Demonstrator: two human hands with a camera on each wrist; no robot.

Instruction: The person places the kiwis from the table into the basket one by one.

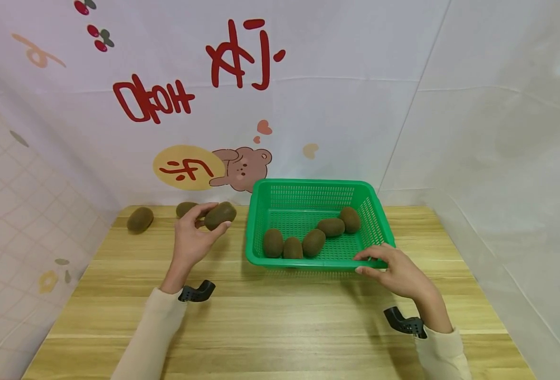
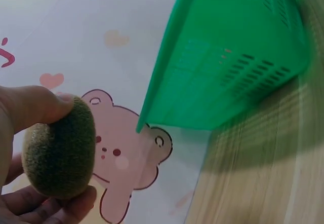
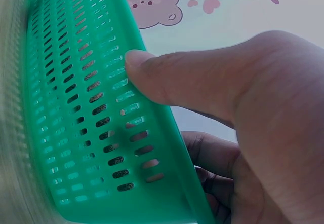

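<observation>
My left hand (image 1: 195,236) holds a brown kiwi (image 1: 220,215) between thumb and fingers, lifted above the wooden table just left of the green basket (image 1: 377,211). The left wrist view shows the same kiwi (image 2: 59,150) pinched in my fingers with the basket's side (image 2: 228,67) close beyond it. My right hand (image 1: 394,268) grips the basket's near right rim. In the right wrist view its thumb (image 3: 167,77) presses on the outer wall of the basket (image 3: 81,107) and the fingers curl inside. Several kiwis (image 1: 314,240) lie in the basket.
Two more kiwis lie at the table's back left, one (image 1: 140,219) near the corner and one (image 1: 185,209) partly behind my left hand. A white printed backdrop (image 1: 241,105) rises right behind the table, and white sheets close in both sides.
</observation>
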